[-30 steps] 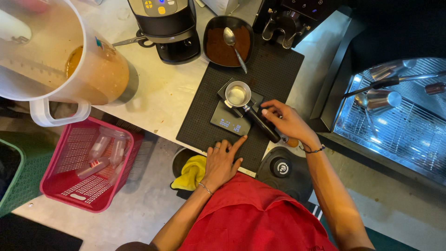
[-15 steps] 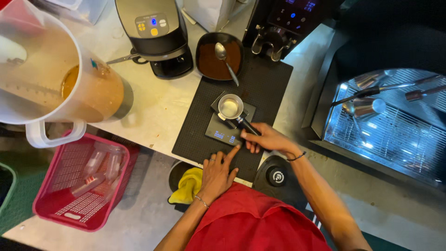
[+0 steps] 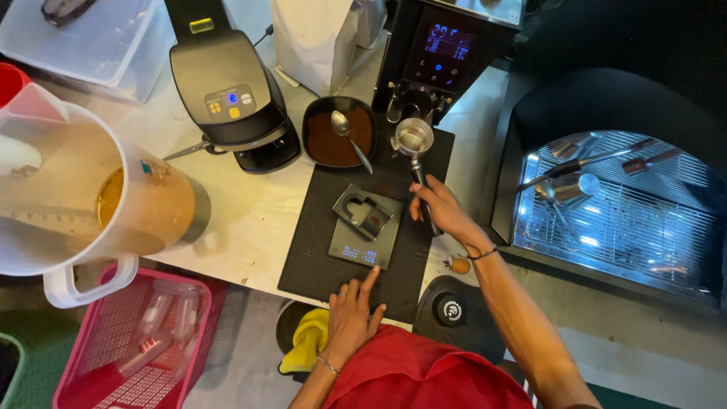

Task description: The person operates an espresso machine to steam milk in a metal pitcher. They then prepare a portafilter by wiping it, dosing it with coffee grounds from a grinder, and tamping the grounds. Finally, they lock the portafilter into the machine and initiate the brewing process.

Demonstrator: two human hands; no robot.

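My right hand (image 3: 439, 210) grips the black handle of a portafilter (image 3: 413, 141), whose metal basket sits just below the spout of the dark grinder (image 3: 443, 53). My left hand (image 3: 353, 314) rests on the near edge of the black mat (image 3: 318, 242), one finger stretched toward the front of the grey digital scale (image 3: 363, 241). A small black holder (image 3: 365, 213) stands on the scale with nothing in it. A black bowl of ground coffee (image 3: 333, 136) with a spoon (image 3: 350, 138) lies left of the portafilter.
A large plastic pitcher of brown liquid (image 3: 113, 201) fills the left. A second grinder (image 3: 227, 95) stands behind it. A pink basket (image 3: 132, 344) sits below the counter, a yellow cloth (image 3: 307, 341) and round tamper (image 3: 450, 310) lie near me. A sink with a wire rack (image 3: 613, 220) is right.
My right hand lifted the portafilter off the holder on the scale and carried it away from me to the grinder spout. My left hand stayed by the scale's front edge.
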